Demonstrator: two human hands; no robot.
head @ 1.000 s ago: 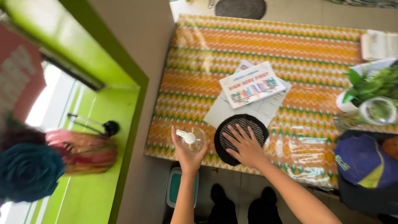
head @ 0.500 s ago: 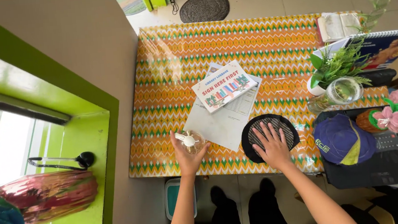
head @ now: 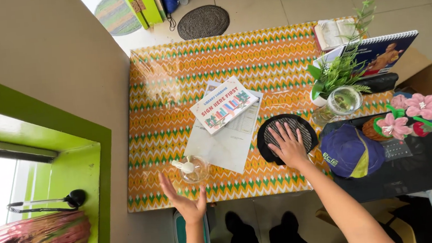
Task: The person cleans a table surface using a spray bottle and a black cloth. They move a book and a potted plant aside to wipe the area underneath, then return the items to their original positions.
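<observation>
The right hand [head: 288,146] lies flat and released on the black round mat [head: 286,137]. The clear spray bottle [head: 192,169] stands at 12 o'clock of the left hand [head: 184,200], which is open and apart from it.

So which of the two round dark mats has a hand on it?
The table mat, under the right hand. The floor mat lies untouched beyond the table.

A round black woven mat [head: 286,137] lies flat on the zigzag cloth near the front edge, partly covered, while a clear glass bottle [head: 192,169] with a white nozzle stands just left of it, beside white paper.
</observation>
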